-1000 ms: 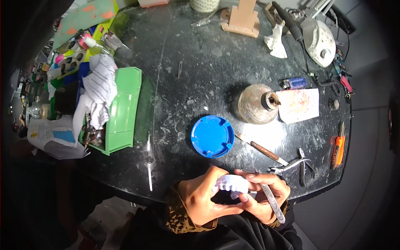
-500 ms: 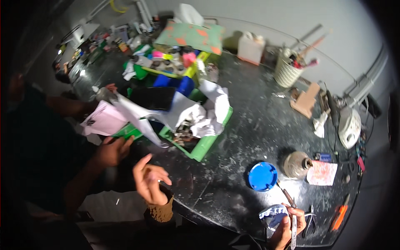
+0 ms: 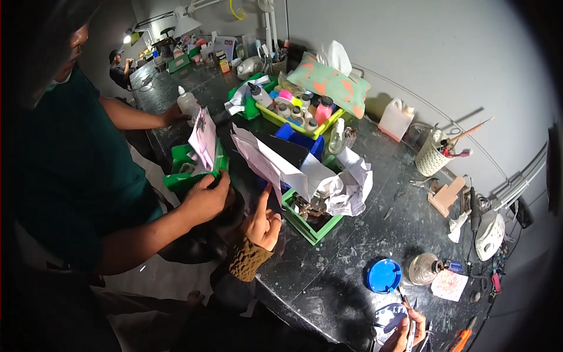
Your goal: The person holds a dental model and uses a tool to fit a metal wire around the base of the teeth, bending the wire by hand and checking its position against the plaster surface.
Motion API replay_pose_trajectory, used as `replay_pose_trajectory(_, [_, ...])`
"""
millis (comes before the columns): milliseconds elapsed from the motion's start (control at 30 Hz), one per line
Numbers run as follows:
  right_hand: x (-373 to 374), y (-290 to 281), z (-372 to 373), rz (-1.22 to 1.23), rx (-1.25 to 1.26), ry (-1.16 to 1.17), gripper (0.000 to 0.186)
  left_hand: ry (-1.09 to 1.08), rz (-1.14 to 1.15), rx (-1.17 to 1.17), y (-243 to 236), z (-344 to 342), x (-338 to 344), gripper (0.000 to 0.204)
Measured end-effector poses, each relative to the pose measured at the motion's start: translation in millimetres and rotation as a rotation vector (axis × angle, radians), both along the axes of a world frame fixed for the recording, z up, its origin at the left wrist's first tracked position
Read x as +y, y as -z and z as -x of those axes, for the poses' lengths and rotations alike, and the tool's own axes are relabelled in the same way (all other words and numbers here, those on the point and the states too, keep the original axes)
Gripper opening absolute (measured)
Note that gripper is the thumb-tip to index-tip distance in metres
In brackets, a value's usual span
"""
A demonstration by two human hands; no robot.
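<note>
1. Pointing with its index finger, our left hand [image 3: 262, 229] holds nothing, its other fingers curled; the paper [image 3: 262, 157] is near its tip at twelve o'clock, contact unclear.
2. Our right hand [image 3: 402, 334], at five o'clock, grasps the white dental model [image 3: 389, 315] and a metal tool [image 3: 410, 338].
3. From the model, we see the blue lid [image 3: 384, 276] on the worktop [image 3: 349, 258] at twelve o'clock, the flask [image 3: 422, 270] at one.
4. At nine o'clock, a co-worker [image 3: 97, 170] holds a green tray [image 3: 176, 182].

Left hand [image 3: 263, 227]: brown patterned cuff [image 3: 246, 262], pale pink paper [image 3: 255, 157] just beyond, green bin [image 3: 316, 236] to its right. Right hand [image 3: 406, 330]: white model [image 3: 392, 315]; blue lid [image 3: 384, 276], red-blotched white paper [image 3: 450, 285] beyond.
</note>
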State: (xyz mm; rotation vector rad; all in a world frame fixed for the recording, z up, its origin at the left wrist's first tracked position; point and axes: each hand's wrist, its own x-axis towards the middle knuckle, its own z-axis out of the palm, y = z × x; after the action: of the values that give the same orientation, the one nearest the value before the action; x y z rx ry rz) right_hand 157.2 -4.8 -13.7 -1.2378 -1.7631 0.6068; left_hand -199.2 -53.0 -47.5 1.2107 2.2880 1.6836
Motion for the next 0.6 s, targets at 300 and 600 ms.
replay_pose_trajectory(300, [-1, -1, -2, -0.001, 0.037, 0.013, 0.010, -0.009, 0.046, 0.005, 16, 1, 0, 0.060])
replay_pose_trajectory(600, [-2, 6, -2, -0.002, 0.056, 0.013, 0.010, 0.066, -0.103, -0.349, -49, -71, -49, 0.019])
